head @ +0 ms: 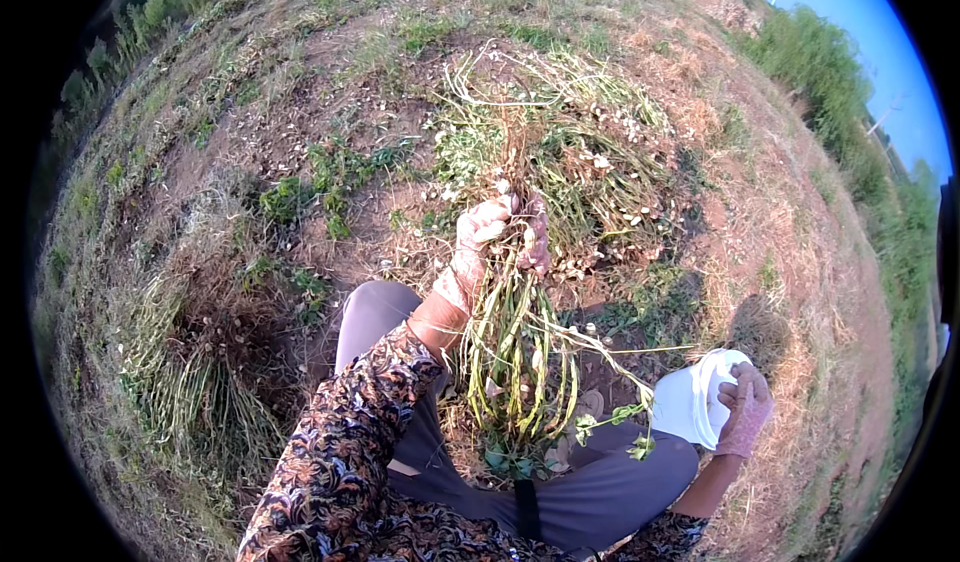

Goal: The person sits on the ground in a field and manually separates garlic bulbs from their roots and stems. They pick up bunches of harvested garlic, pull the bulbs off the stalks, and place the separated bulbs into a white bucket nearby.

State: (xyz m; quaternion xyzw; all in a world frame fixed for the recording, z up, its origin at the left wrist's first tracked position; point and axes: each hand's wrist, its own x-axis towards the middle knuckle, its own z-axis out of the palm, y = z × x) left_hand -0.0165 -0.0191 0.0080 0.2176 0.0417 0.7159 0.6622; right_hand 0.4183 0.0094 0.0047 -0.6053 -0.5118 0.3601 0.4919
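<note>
My left hand, in a pale pink patterned glove, is closed around a bunch of pulled peanut plants in front of me. The roots point away from me, and the yellow-green stems hang down between my legs. Some peanut pods show among the roots at my fingers. On the right, my right hand, gloved alike, is at the mouth of a white plastic bucket that looks tilted. Its fingers are curled; whether they grip the rim or hold pods cannot be told. The bucket's inside is mostly hidden.
Beyond my left hand lies a large heap of peanut plants with pods showing. Another pile of plants lies at the left. My bent knees flank the held bunch. Dry grass and weeds cover the soil; bushes stand far right.
</note>
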